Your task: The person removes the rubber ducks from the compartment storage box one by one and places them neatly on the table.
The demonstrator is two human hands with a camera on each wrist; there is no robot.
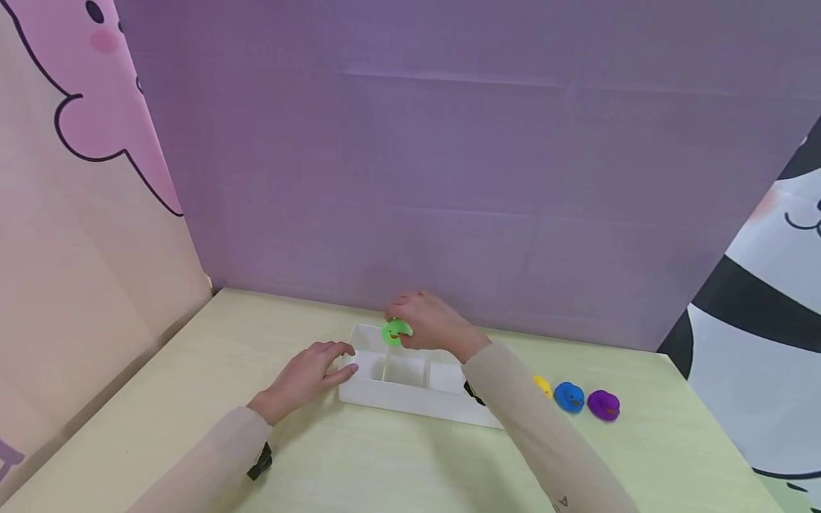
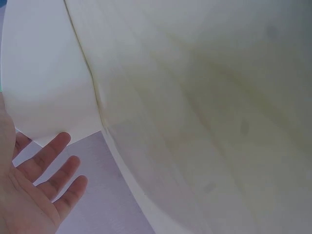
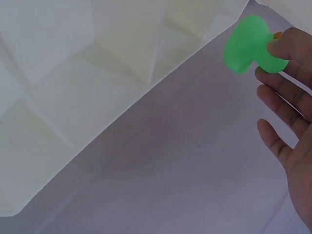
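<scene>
Green duck (image 1: 395, 332) is pinched in the right hand (image 1: 431, 322) above the white tray's (image 1: 410, 399) far-left corner; left hand (image 1: 312, 370), fingers relaxed, touches the tray's left end.

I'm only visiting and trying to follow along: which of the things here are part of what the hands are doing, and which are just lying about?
In use:
- green duck, pinched by the right hand over the tray
- white divided tray, its left end touched by the left hand

Lying about on the table, right of the tray:
- yellow duck
- blue duck
- purple duck
</scene>
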